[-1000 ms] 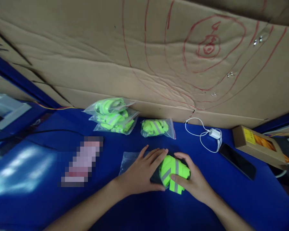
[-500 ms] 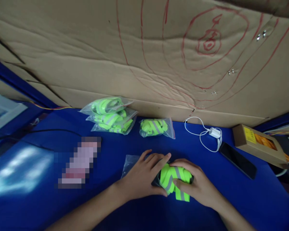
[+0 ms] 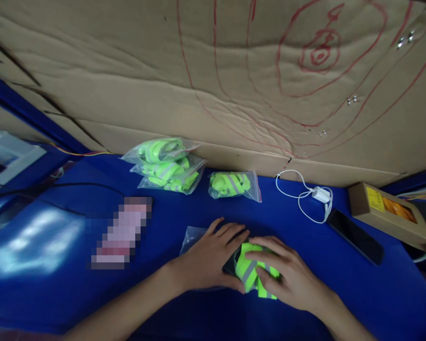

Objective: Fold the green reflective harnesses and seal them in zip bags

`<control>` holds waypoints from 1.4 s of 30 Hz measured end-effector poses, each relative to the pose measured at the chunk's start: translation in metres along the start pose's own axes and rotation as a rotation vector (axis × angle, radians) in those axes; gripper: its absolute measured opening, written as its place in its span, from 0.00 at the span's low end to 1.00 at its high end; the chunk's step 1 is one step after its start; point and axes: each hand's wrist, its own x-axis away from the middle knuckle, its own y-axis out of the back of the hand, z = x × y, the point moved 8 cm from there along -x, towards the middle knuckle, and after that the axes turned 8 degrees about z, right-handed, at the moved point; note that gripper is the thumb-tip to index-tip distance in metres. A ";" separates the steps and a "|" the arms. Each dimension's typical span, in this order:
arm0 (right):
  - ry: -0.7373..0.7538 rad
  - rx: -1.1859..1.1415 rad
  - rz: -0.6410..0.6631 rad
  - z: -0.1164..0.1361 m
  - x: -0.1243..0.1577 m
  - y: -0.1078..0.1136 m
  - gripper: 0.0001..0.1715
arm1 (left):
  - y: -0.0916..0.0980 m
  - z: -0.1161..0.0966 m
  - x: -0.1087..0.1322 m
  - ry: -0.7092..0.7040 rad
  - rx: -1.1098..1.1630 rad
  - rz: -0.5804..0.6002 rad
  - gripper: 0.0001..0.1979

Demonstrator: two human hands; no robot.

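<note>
A bundle of neon-yellow reflective straps [image 3: 248, 272] with grey bands and a black part lies on the blue table. My right hand [image 3: 287, 270] wraps over it from the right, thumb and fingers bent against the straps. Flat over a clear plastic bag [image 3: 192, 238] lies my left hand [image 3: 213, 258], its fingers stretched and its thumb apart, at the bundle's left end. This end of the bundle sits at the bag's mouth, partly behind clear film. Most of the bag is hidden under the left hand.
Several bagged strap bundles [image 3: 168, 168] are stacked at the back, beside a single bagged bundle [image 3: 230, 183]. To the right are a white charger with cable [image 3: 320, 194], a black phone [image 3: 357, 237] and a cardboard box [image 3: 386, 215]. A pixelated item [image 3: 122, 232] lies left. Cardboard wall [image 3: 128, 94] stands behind.
My right hand has shifted its fingers further over the straps, and the bundle sits slightly further left. My left hand stays nearly in place. The whole view has shifted a little.
</note>
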 end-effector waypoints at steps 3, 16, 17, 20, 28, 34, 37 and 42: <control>0.020 -0.007 -0.017 -0.003 -0.001 0.000 0.27 | 0.001 -0.003 0.000 -0.027 -0.022 -0.033 0.42; 0.071 -0.021 0.015 0.005 -0.005 -0.003 0.18 | 0.004 -0.015 0.001 -0.056 0.040 -0.051 0.53; 0.043 -0.022 -0.008 0.003 -0.005 -0.003 0.18 | 0.005 -0.018 0.003 -0.045 0.018 -0.023 0.56; -0.048 -0.045 -0.088 -0.005 -0.003 -0.004 0.16 | 0.008 -0.019 0.013 0.032 -0.074 0.020 0.59; -0.002 -0.122 -0.160 -0.007 -0.008 -0.004 0.10 | -0.004 -0.011 0.019 0.216 -0.116 -0.026 0.57; 0.139 -0.116 -0.029 0.005 -0.003 -0.004 0.28 | 0.001 -0.011 0.008 0.147 0.107 0.021 0.57; 0.153 -0.101 -0.030 0.008 -0.001 -0.006 0.34 | 0.000 -0.016 0.008 0.078 0.225 0.044 0.57; 0.281 0.010 -0.128 0.021 0.003 -0.013 0.29 | 0.000 -0.020 0.014 0.029 0.382 0.140 0.60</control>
